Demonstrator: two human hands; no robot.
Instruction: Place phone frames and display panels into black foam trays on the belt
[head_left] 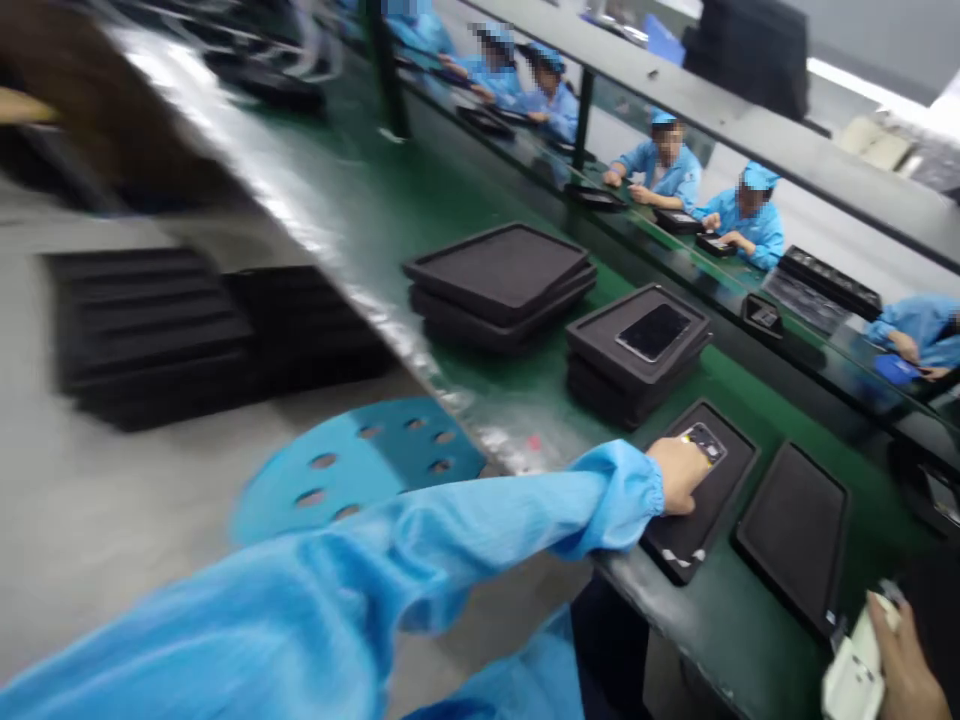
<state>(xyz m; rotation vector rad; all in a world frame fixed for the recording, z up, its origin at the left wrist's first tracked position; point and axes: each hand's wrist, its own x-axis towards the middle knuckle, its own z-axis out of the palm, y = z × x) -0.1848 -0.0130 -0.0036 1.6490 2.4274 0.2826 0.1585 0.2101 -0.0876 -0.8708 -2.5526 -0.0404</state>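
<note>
My left hand (679, 476), in a blue sleeve, is closed at the near end of an opened phone (705, 443) whose inner parts show. The phone lies on a black foam tray (697, 515) with white tape at its near corner. Part of the phone and the fingertips are hidden by the hand. At the lower right edge, my right hand (911, 665) is wrapped around a cream-coloured plastic handheld device (856, 665); its kind is unclear. Between the hands lies another black tray (795, 530).
Stacked black trays (502, 275) stand farther along the green bench (360, 190); a phone (652, 331) lies on a second stack (622, 380). A blue stool (390, 470) and black crates (150, 330) are on the floor. Several co-workers in blue sit across, behind a shelf (705, 110).
</note>
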